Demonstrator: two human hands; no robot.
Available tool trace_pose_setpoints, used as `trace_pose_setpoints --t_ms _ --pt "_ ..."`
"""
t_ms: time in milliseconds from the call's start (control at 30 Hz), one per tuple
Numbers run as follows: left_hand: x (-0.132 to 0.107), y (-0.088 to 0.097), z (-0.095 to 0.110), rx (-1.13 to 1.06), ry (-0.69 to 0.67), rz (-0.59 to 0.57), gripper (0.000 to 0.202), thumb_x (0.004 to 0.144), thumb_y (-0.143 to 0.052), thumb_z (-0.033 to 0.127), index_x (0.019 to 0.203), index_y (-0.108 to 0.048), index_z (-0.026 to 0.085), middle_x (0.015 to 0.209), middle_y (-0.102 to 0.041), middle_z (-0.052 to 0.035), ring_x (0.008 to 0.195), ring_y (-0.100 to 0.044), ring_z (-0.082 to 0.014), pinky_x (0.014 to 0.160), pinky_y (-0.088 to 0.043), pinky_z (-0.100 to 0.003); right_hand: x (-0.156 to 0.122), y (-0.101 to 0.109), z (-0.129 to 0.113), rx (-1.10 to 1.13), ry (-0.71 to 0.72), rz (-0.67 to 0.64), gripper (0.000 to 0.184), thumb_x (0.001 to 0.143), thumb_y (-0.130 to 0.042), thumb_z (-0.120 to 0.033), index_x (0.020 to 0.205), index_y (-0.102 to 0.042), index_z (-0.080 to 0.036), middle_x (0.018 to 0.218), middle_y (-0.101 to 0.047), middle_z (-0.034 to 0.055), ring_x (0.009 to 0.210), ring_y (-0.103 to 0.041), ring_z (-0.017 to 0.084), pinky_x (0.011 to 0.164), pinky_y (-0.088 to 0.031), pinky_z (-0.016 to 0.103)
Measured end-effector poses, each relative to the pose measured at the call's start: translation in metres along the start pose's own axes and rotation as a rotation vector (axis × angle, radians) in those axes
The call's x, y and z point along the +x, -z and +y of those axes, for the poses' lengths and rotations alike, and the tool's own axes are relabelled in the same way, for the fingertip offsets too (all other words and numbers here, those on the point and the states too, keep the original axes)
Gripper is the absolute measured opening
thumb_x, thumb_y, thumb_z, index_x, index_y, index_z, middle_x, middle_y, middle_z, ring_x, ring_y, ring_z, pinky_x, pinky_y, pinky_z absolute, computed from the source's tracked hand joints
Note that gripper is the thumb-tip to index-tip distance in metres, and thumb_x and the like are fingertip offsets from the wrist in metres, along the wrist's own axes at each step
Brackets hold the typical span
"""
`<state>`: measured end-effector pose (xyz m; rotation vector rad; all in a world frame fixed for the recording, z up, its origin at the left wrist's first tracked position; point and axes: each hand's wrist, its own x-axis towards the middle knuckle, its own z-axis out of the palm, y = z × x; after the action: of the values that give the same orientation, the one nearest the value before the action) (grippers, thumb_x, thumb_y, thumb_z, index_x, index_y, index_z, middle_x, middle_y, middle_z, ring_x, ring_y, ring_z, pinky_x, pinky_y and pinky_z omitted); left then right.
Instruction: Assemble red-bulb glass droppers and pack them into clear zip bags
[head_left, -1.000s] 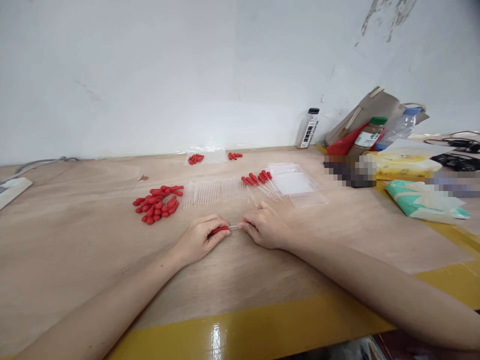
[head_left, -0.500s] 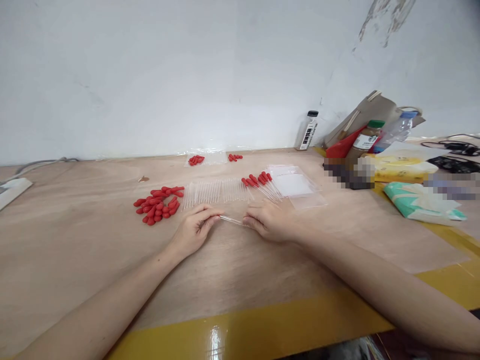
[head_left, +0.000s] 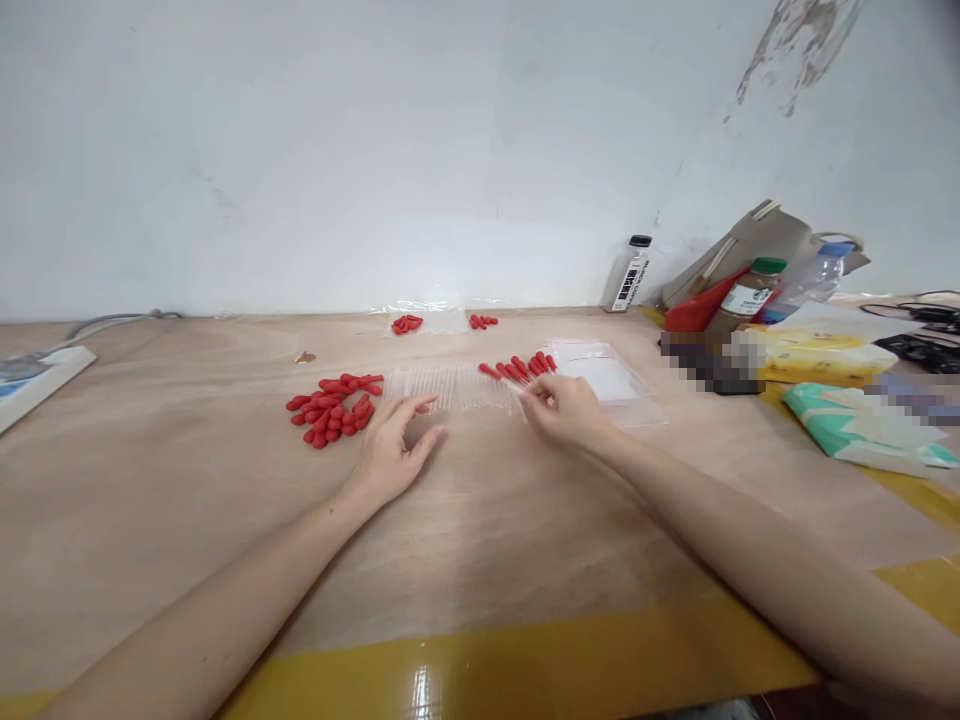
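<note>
My right hand [head_left: 566, 405] reaches forward with its fingers pinched on the clear stem of a dropper, at the near end of a small group of red-capped droppers [head_left: 517, 368]. My left hand [head_left: 394, 445] rests on the wooden table [head_left: 187, 480] with fingers spread and nothing in them. It lies just in front of a row of clear tubes [head_left: 450, 385] and to the right of a pile of loose red rubber bulbs [head_left: 334, 410].
Clear plastic bags [head_left: 607, 380] lie right of the droppers. A small bag of red bulbs [head_left: 409, 322] and loose bulbs [head_left: 484, 320] sit by the wall. Bottles [head_left: 628, 272], a yellow pack [head_left: 817, 352] and a tissue pack [head_left: 862, 420] crowd the right. Yellow tape [head_left: 450, 670] edges the table.
The two hands have come apart. My right hand carried the dropper forward to the group of red-capped droppers. My left hand let go, opened and moved up towards the clear tubes.
</note>
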<state>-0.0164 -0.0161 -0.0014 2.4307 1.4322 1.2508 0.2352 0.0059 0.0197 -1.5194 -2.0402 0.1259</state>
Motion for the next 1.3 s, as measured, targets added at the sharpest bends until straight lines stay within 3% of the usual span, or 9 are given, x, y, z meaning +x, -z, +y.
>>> trace_pose_setpoints --t_ms 133,267,367,467,600,767,900,1067,1300 --pt "0.002 0.002 -0.012 0.069 0.061 0.019 0.036 0.078 -0.055 0.029 0.112 -0.049 0.021 0.092 -0.057 -0.0040 0.085 -0.051 -0.0188 0.077 -0.043 -0.033 0.027 -0.002 0.023 -0.149 -0.298 0.123 0.024 0.078 -0.044 -0.036 0.067 -0.056 -0.019 0.070 -0.065 0.0049 0.069 -0.058 0.020 0.063 -0.034 0.030" --pt "0.003 0.005 -0.016 0.098 0.083 0.035 0.037 0.076 -0.056 0.029 0.111 -0.047 0.021 0.089 -0.056 -0.0034 0.082 -0.051 -0.0191 0.074 -0.042 -0.033 0.037 -0.010 0.031 -0.301 -0.364 0.065 0.023 0.077 -0.041 -0.032 0.069 -0.058 -0.018 0.075 -0.065 0.0109 0.077 -0.060 0.026 0.069 -0.032 0.037" --pt "0.004 0.007 -0.017 0.177 0.123 0.059 0.031 0.075 -0.056 0.031 0.104 -0.050 0.021 0.082 -0.056 -0.0022 0.078 -0.051 -0.0196 0.075 -0.040 -0.035 0.037 -0.014 0.030 -0.359 -0.371 0.025 0.025 0.078 -0.040 -0.031 0.073 -0.059 -0.016 0.079 -0.065 0.0134 0.079 -0.060 0.028 0.072 -0.030 0.040" --pt "0.006 0.009 -0.016 0.231 0.233 0.070 0.037 0.073 -0.057 0.034 0.106 -0.048 0.020 0.078 -0.054 -0.0012 0.075 -0.050 -0.0199 0.072 -0.040 -0.034 0.034 -0.017 0.024 -0.364 -0.368 0.076 0.026 0.078 -0.040 -0.035 0.079 -0.057 -0.016 0.080 -0.065 0.0106 0.078 -0.059 0.025 0.075 -0.028 0.040" --pt "0.007 0.010 -0.014 0.256 0.314 0.023 0.042 0.071 -0.056 0.036 0.109 -0.045 0.020 0.077 -0.054 -0.0005 0.075 -0.050 -0.0201 0.067 -0.039 -0.032 0.031 -0.021 0.007 -0.268 -0.213 0.118 0.025 0.079 -0.041 -0.038 0.082 -0.056 -0.018 0.079 -0.065 0.0046 0.077 -0.058 0.021 0.074 -0.028 0.034" --pt "0.007 0.011 -0.012 0.270 0.342 -0.003 0.042 0.070 -0.057 0.036 0.107 -0.046 0.020 0.076 -0.054 -0.0005 0.073 -0.050 -0.0201 0.066 -0.039 -0.032 0.033 -0.030 -0.008 -0.373 -0.150 -0.025 0.029 0.080 -0.039 -0.034 0.071 -0.061 -0.017 0.075 -0.065 0.0082 0.078 -0.057 0.022 0.077 -0.027 0.037" --pt "0.007 0.010 -0.014 0.269 0.331 0.000 0.042 0.071 -0.056 0.037 0.107 -0.046 0.020 0.076 -0.054 -0.0005 0.076 -0.051 -0.0205 0.066 -0.039 -0.032 0.040 -0.032 -0.007 -0.419 -0.170 -0.097 0.032 0.082 -0.037 -0.031 0.079 -0.064 -0.014 0.080 -0.064 0.0121 0.085 -0.056 0.024 0.079 -0.026 0.038" --pt "0.006 0.009 -0.017 0.270 0.314 -0.008 0.042 0.071 -0.057 0.037 0.107 -0.046 0.019 0.077 -0.055 -0.0008 0.079 -0.051 -0.0208 0.068 -0.039 -0.032 0.046 -0.031 -0.005 -0.398 -0.185 -0.106 0.033 0.085 -0.033 -0.028 0.081 -0.063 -0.015 0.084 -0.064 0.0121 0.092 -0.054 0.023 0.077 -0.027 0.036" --pt "0.006 0.009 -0.016 0.295 0.336 -0.023 0.039 0.071 -0.056 0.038 0.105 -0.049 0.020 0.076 -0.055 -0.0007 0.079 -0.051 -0.0212 0.069 -0.038 -0.032 0.045 -0.032 -0.009 -0.357 -0.141 0.022 0.028 0.083 -0.037 -0.031 0.083 -0.060 -0.017 0.079 -0.064 0.0075 0.078 -0.056 0.021 0.076 -0.026 0.036"
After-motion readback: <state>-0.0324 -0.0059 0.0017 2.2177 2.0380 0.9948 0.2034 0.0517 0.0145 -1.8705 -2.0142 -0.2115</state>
